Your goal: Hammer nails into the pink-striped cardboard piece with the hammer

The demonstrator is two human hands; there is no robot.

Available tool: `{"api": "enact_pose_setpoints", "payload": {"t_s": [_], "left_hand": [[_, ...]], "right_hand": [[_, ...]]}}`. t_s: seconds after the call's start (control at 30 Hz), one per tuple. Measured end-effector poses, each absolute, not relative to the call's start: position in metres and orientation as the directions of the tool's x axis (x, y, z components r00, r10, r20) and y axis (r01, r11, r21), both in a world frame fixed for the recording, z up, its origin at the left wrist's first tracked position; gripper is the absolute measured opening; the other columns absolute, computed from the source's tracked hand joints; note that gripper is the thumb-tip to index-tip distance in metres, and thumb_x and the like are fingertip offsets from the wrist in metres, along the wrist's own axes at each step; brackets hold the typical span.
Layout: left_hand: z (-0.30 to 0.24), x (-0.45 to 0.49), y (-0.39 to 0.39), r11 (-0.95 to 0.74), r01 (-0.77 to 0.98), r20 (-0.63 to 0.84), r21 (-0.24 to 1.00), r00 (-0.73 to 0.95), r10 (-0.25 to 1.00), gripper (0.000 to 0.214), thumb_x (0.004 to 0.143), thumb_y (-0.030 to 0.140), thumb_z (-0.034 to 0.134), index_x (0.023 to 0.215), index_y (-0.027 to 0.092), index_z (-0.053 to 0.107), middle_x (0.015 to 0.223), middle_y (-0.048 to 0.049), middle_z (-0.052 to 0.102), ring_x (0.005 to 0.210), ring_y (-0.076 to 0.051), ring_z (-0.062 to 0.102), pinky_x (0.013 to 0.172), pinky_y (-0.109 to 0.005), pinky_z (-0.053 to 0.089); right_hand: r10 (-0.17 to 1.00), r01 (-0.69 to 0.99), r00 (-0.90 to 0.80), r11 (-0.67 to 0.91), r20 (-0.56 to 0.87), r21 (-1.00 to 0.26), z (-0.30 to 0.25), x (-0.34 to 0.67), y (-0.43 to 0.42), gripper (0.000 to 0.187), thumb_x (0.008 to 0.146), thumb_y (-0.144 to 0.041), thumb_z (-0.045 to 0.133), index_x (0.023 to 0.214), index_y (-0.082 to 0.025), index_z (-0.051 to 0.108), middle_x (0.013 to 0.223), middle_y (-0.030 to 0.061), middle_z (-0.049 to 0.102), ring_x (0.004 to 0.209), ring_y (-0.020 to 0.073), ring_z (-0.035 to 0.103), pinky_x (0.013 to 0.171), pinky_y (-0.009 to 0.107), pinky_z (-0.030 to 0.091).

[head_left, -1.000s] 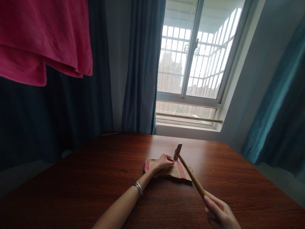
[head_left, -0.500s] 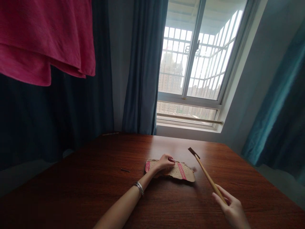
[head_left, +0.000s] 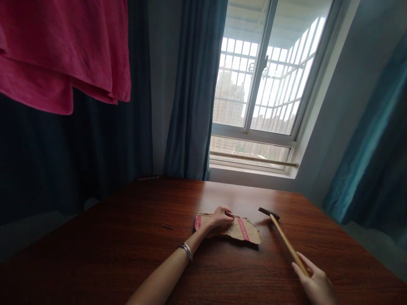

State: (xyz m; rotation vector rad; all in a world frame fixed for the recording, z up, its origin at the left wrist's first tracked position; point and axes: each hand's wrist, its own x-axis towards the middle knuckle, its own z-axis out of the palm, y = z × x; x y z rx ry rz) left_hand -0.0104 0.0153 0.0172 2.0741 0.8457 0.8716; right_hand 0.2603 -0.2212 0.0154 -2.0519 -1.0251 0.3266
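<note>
Left hand: [head_left: 222, 216] rests over the far middle of the cardboard piece, thumb and fingers drawn together; whether they pinch something is too small to tell.
Cardboard piece: [head_left: 253, 234] lies beneath the left hand, extending to its left and right; dotted with small marks, crossed by pink bands, its near edge ragged.
Right hand: [head_left: 318, 284] at the near right, fingers wrapped around the handle end of the hammer.
Hammer: [head_left: 288, 245] slants from the right hand toward the far left, its dark head just beyond the cardboard's right end; whether the head meets the table cannot be told.
Dark rod: [head_left: 168, 227] small and thin, on the table, left of the cardboard.
Bracelet: [head_left: 187, 251] silvery, around the left wrist.
Table: [head_left: 127, 258] brown wood grain, beneath the cardboard.
Window: [head_left: 254, 89] beyond the table's far edge.
</note>
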Motion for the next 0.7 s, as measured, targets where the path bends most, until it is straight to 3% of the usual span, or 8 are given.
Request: {"api": "enact_pose_setpoints", "payload": {"t_s": [0.47,0.7], "left_hand": [[0.022,-0.015,0.011,-0.561,0.289,0.33,0.775,0.572,0.751,0.021,0.062,0.021,0.056,0.073,0.009,0.068,0.067,-0.0007,0.059,0.064,-0.012,0.05,0.055,-0.019,0.034],[0.022,-0.016,0.01,-0.589,0.291,0.36,0.754,0.567,0.741,0.019,0.062,0.02,0.055,0.071,0.009,0.068,0.067,-0.0008,0.058,0.063,-0.011,0.05,0.055,-0.019,0.034]], "right_hand": [[0.832,0.702,0.555,-0.46,0.013,-0.544,0.013,0.256,-0.225,0.054,0.077,-0.043,0.037,0.125,-0.019,0.045,0.098,0.0108,0.068,0.095,0.0287,0.062,0.078,0.035,0.047],[0.861,0.808,0.508,-0.465,0.027,-0.363,0.018,0.241,-0.232,0.05,0.082,-0.038,0.029,0.128,-0.021,0.04,0.096,0.0107,0.067,0.084,0.0289,0.064,0.073,0.039,0.047]]}}
